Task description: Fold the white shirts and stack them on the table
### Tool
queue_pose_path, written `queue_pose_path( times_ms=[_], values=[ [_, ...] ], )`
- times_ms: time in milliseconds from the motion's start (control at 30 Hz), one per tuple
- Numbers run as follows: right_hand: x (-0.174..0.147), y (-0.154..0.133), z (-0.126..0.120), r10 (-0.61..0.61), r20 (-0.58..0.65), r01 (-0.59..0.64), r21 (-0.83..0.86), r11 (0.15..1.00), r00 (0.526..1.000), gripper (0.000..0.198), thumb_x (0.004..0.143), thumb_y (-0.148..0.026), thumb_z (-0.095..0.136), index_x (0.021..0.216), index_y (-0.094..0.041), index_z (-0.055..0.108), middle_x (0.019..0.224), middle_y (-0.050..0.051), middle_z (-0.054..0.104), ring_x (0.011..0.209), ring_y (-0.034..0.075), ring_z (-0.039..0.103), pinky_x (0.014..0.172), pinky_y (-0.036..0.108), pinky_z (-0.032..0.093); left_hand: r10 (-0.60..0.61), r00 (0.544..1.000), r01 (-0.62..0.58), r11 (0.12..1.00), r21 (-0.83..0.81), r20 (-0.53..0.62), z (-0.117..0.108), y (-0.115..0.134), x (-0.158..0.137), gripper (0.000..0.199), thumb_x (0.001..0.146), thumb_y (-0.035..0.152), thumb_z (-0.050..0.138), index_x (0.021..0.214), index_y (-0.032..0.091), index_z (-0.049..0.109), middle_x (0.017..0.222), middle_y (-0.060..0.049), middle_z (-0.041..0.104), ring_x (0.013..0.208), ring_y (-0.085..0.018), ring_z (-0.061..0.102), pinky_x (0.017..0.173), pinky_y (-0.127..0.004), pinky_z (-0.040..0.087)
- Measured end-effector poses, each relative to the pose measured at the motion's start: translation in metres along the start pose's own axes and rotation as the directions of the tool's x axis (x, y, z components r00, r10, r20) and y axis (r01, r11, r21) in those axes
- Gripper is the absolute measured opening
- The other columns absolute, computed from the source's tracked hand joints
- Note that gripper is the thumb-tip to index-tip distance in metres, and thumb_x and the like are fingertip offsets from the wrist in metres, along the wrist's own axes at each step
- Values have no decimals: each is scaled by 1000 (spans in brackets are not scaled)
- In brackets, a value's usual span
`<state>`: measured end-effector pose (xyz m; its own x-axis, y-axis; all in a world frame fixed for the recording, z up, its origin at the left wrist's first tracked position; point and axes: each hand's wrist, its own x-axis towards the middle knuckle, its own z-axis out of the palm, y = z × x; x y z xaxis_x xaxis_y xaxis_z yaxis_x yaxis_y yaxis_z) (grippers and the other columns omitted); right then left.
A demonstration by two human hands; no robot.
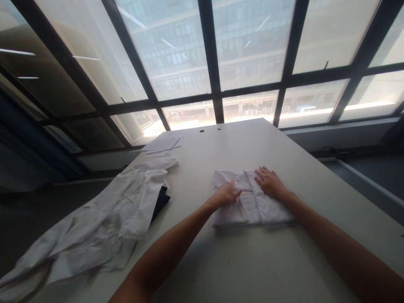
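Note:
A white garment (252, 206), folded into a flat rectangle, lies on the white table (202, 261) in front of me. My left hand (226, 193) is on its left half, fingers curled and seemingly pinching a fold of the cloth; the fingertips are partly hidden. On the upper right part of the same garment my right hand (268, 181) lies flat, with its fingers stretched out. A crease and an overlapping edge run down the cloth between the two hands.
Along the table's left side sprawls a heap of crumpled white clothes (110, 214), hanging over the edge. A dark blue piece of cloth (161, 200) pokes out of it. Papers (162, 144) lie behind. Large windows with dark frames (216, 63) rise beyond the table.

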<state>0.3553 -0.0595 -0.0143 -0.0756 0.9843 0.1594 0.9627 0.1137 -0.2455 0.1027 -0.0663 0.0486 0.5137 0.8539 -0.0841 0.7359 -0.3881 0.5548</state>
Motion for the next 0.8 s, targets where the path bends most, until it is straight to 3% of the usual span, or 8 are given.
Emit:
queue_pose_path(
  times_ms=[100,200,300,400,500,633,700,800],
  values=[
    [-2,-8,-11,-16,-64,17,18,1000,998,52,99,-37,38,144,-14,53,159,17,39,150,31,28,121,54,20,39,982,-33,999,31,-186,-26,-18,11,41,97,30,51,130,10,63,93,-11,73,88,-22,67,89,-33,49],
    [-8,-31,-30,-5,-200,21,77,997,980,44,95,-27,43,131,-12,62,145,18,55,138,30,46,116,43,31,44,951,-4,991,131,-306,-49,-41,31,40,98,27,49,132,11,62,123,-16,67,114,-25,60,103,-36,41],
    [-23,-68,-51,78,-192,-37,209,977,978,31,95,-26,43,109,-17,70,111,14,73,104,25,66,91,33,47,35,981,-9,991,133,-193,-57,-61,50,37,99,33,48,121,11,68,119,-14,70,109,-24,62,95,-31,43],
    [-48,-106,-63,45,48,-56,289,956,998,21,94,-31,49,89,-20,67,87,9,74,79,22,68,70,30,45,68,994,-58,992,116,-84,-57,-72,63,34,96,40,53,96,14,74,90,-7,74,81,-19,63,76,-26,45],
    [-75,-130,-65,-17,225,-62,339,939,974,18,93,-35,53,94,-19,62,77,8,72,69,21,67,63,29,41,104,994,-98,988,120,-37,-60,-75,71,37,92,46,57,84,13,73,73,-2,68,68,-16,55,65,-25,39],
    [-100,-134,-58,23,315,-163,427,890,949,21,93,-33,55,108,-19,53,68,2,67,55,17,63,56,26,41,159,986,-163,982,97,49,-70,-71,81,38,84,49,66,79,12,72,66,0,63,64,-14,51,60,-25,36],
    [-106,-132,-52,54,351,-237,502,832,935,23,92,-31,56,111,-20,49,70,0,65,49,15,60,51,25,41,165,980,-167,986,11,111,-74,-68,87,36,77,47,74,86,12,74,71,-1,66,67,-15,55,61,-24,38],
    [-111,-133,-42,99,387,-342,633,695,917,27,90,-26,55,115,-22,46,81,-1,62,44,12,58,43,23,42,137,970,-92,972,-217,202,-76,-65,95,49,67,45,84,103,13,74,86,-4,72,73,-17,61,63,-24,43]
  ],
)
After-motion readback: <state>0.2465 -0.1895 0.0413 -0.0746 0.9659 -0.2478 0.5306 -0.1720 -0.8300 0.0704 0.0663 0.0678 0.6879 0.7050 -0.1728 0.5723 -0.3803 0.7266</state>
